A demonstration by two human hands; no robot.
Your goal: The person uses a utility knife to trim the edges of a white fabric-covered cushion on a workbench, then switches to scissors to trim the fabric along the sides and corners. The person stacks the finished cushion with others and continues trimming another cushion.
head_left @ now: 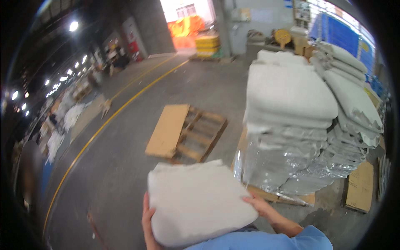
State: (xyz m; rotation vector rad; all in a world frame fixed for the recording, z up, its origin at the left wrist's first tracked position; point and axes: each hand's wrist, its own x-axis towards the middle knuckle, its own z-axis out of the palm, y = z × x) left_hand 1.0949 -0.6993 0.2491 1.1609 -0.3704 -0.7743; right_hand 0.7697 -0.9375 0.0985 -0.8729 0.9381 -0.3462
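Observation:
A thick folded bundle of white fabric (200,200) is held level in front of my body. My left hand (148,218) grips its left edge, with the thumb on the top face and the other fingers partly hidden. On the opposite edge, my right hand (259,205) is closed on the bundle, thumb over the top and fingers underneath out of sight. Ahead of the bundle lies a wooden pallet (204,133) on the floor, its left half covered by a flat cardboard sheet (166,129).
A tall stack of folded white fabric (289,91) on a pallet stands to the right, partly wrapped in clear plastic. Flattened cardboard (359,187) leans beside it. A yellow line (112,118) curves along the grey floor. Yellow crates (207,46) stand near the bright doorway.

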